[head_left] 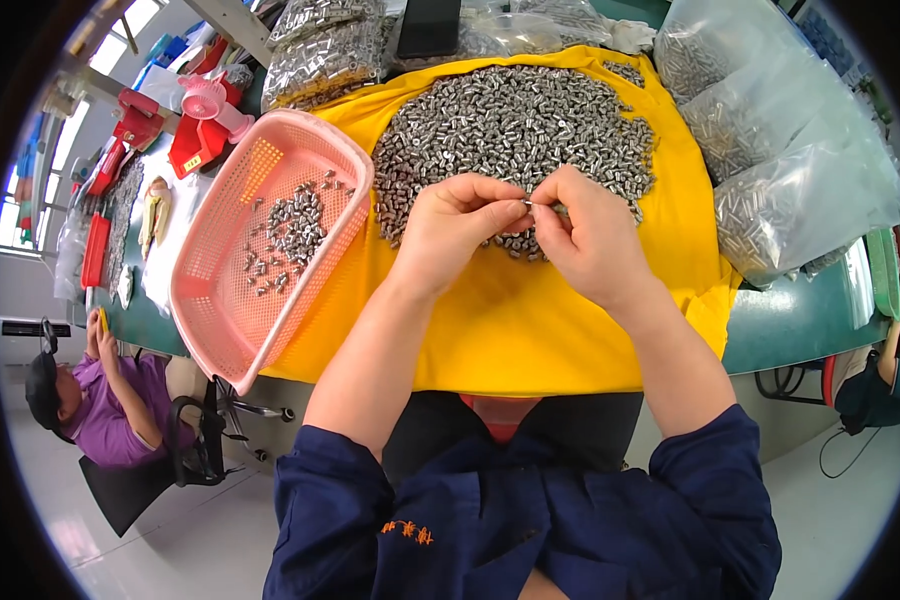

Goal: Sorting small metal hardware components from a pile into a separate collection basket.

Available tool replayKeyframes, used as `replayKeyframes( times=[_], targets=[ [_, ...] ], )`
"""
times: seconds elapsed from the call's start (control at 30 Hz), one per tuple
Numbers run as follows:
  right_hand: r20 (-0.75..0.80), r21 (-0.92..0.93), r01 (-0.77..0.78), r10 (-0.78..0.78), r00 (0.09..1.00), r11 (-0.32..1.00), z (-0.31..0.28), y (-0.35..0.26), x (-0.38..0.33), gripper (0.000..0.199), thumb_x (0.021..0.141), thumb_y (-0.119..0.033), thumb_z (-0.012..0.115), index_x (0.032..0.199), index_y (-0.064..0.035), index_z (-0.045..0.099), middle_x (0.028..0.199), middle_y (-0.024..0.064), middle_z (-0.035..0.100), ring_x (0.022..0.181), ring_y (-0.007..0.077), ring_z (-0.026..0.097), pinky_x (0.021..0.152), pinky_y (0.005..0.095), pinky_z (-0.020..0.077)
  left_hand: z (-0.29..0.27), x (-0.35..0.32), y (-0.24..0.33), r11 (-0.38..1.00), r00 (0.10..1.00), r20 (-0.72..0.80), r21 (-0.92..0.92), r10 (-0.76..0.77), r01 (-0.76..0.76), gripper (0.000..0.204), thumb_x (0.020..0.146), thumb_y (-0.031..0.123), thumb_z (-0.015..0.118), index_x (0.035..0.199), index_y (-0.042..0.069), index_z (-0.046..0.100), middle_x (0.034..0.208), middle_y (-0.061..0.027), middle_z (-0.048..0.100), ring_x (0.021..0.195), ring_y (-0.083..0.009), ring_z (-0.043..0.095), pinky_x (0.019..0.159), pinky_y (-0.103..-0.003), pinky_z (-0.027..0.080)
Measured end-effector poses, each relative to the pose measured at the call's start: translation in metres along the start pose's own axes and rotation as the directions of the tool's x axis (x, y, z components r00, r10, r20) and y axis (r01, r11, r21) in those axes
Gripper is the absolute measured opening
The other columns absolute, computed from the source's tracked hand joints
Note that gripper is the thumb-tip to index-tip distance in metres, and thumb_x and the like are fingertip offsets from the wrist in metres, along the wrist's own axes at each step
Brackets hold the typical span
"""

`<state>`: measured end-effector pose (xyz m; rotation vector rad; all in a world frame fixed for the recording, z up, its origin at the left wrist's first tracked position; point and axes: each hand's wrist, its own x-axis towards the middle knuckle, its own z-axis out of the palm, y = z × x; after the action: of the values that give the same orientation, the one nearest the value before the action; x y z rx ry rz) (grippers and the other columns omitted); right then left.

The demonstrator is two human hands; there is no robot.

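Note:
My left hand (450,228) and my right hand (592,240) meet over the near part of a large pile of small silvery metal cylinders (515,125). Thumb and fingers of both are pinched together. A tiny shiny metal piece (529,203) shows between the fingertips; its exact shape is mostly hidden. The pile is spread on a yellow cloth (450,345). Left of my hands, a pink perforated plastic basket (205,300) stands tilted in view, with a smaller heap of similar metal cylinders (298,228) inside.
Clear bags of metal parts (770,190) line the right side, and more bags (325,50) lie at the back left. A black phone (429,27) rests at the back. A pink fan (210,100) and red bin (195,147) stand beyond the basket. Other people sit at both sides.

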<state>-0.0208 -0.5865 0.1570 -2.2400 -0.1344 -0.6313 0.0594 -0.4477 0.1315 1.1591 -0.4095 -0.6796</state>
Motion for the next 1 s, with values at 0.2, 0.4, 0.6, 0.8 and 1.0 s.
replayKeyframes(
  times=[0.2,0.4,0.6,0.8,1.0],
  targets=[
    [0.088,0.257,-0.26,0.246,0.965,0.931,0.005,0.003,0.0,0.004,0.075,-0.006,0.05,0.078,-0.0035,0.047,0.069,0.0085,0.054,0.06,0.0185,0.053,0.054,0.0277,0.0415,0.001,-0.001,0.002,0.998,0.998,-0.011,0.039,0.059,-0.058,0.009,0.075,-0.002,0.057,0.083,-0.003,0.058,0.079,-0.0072,0.06,0.071,-0.0119,0.058,0.065,-0.021,0.048],
    [0.107,0.607,-0.371,0.391,0.914,0.702,0.005,0.021,0.003,0.007,0.078,-0.009,0.051,0.078,-0.0021,0.049,0.067,-0.0013,0.048,0.06,0.0044,0.041,0.052,0.0199,0.0363,-0.008,-0.014,0.034,0.817,0.845,-0.184,0.422,0.502,-0.393,0.012,0.074,-0.003,0.058,0.085,0.001,0.059,0.08,-0.0038,0.06,0.069,-0.0077,0.055,0.062,-0.018,0.044],
    [0.059,0.454,-0.344,0.358,0.932,0.822,0.0,0.008,0.003,0.007,0.077,-0.008,0.052,0.079,-0.0019,0.05,0.068,0.0008,0.052,0.058,0.0056,0.044,0.052,0.0208,0.0381,-0.049,-0.052,0.085,0.029,0.567,-0.064,0.997,0.821,0.07,0.024,0.067,0.002,0.062,0.091,0.004,0.061,0.088,-0.01,0.06,0.085,-0.0225,0.057,0.077,-0.03,0.043],
    [0.029,0.394,-0.263,0.274,0.961,0.881,0.001,0.003,0.003,0.007,0.076,-0.007,0.051,0.079,-0.0012,0.049,0.07,0.0026,0.053,0.059,0.0061,0.046,0.053,0.0209,0.0403,-0.008,-0.033,0.034,0.143,0.945,0.05,0.985,0.322,-0.101,0.019,0.069,0.011,0.062,0.087,0.004,0.061,0.083,-0.0106,0.058,0.073,-0.0217,0.057,0.066,-0.031,0.044],
    [0.023,0.405,-0.256,0.27,0.962,0.878,0.002,0.005,0.001,0.007,0.076,-0.007,0.051,0.079,-0.0012,0.049,0.069,0.0024,0.053,0.058,0.006,0.046,0.052,0.0212,0.04,-0.009,-0.012,0.014,0.013,0.977,0.084,0.996,0.195,-0.089,0.015,0.07,0.016,0.06,0.079,0.004,0.061,0.076,-0.0126,0.056,0.073,-0.0294,0.055,0.065,-0.036,0.044]
  ],
)
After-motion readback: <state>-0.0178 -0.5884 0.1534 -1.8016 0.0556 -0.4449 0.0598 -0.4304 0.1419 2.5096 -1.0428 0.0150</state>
